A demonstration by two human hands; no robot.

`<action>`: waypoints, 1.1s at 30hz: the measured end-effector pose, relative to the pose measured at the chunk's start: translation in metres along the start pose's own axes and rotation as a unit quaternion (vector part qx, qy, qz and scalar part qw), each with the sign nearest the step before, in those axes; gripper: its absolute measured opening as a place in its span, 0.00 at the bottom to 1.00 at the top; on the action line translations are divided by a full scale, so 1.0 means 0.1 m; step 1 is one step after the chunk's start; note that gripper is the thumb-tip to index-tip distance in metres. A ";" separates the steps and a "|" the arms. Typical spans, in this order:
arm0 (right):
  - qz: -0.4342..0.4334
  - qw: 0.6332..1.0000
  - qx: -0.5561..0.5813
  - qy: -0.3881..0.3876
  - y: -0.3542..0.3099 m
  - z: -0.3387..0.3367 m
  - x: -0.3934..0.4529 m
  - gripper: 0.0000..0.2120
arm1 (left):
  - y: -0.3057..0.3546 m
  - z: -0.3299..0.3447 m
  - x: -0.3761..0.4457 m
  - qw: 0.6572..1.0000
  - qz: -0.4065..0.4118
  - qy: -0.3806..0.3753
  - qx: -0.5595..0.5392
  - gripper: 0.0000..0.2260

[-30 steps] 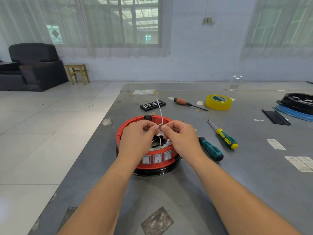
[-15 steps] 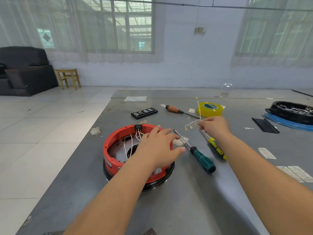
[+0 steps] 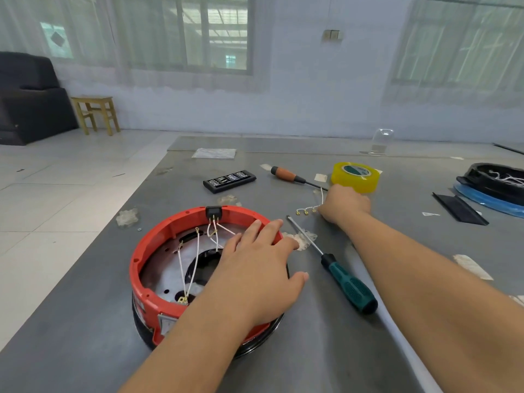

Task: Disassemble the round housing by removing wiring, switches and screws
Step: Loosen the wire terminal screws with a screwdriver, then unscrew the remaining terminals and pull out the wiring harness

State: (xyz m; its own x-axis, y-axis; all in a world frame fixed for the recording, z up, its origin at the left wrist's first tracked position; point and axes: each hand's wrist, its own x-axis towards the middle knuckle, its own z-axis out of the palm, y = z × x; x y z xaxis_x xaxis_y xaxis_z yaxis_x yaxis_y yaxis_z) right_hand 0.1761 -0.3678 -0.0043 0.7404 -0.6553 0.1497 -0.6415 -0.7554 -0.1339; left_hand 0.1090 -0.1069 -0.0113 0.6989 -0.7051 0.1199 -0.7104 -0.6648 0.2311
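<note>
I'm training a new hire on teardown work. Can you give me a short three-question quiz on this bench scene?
1. True or false: the left hand rests with straight fingers on the red housing.
2. What does the right hand hold? A) yellow tape roll B) white wire bundle C) green screwdriver
3. Fill in: white wires inside the housing run up to the black ____ on its far rim.

Key: 1 true. 2 B, the white wire bundle. 3 switch.

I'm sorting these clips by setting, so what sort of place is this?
Probably a makeshift workshop in a plain tiled room, not a factory line. A grey work table carries screwdrivers, a bit set and tape round the opened red housing; a sofa and a wooden stool stand behind.
</note>
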 end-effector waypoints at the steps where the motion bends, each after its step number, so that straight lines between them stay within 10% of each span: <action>1: -0.010 1.000 -0.021 0.004 -0.01 0.02 0.01 0.09 | 0.00 0.00 0.00 1.000 0.001 0.003 0.000 0.26; 7: -0.166 0.976 -0.134 0.052 -0.02 0.01 -0.05 0.14 | 0.00 0.00 -0.02 1.000 0.004 0.016 -0.013 0.25; 10: -0.239 0.961 -0.135 -0.040 -0.09 0.06 -0.15 0.20 | 0.01 -0.02 -0.03 1.000 0.003 0.017 -0.026 0.24; 19: -0.201 0.962 -0.122 -0.142 -0.11 0.10 -0.05 0.26 | 0.03 -0.07 -0.04 0.999 0.000 0.018 -0.041 0.22; 33: -0.255 0.963 0.042 -0.073 -0.02 -0.28 -0.66 0.25 | 0.06 -0.13 -0.07 0.997 0.001 0.068 -0.035 0.23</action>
State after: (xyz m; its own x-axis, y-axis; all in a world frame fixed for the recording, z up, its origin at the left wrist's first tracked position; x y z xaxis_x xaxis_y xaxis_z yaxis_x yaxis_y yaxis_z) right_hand 0.1229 -0.3237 0.0134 0.9794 -0.1864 0.0781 -0.1724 -0.9722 -0.1586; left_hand 0.1008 -0.1032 0.0017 0.7063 -0.6626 0.2494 -0.7070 -0.6415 0.2978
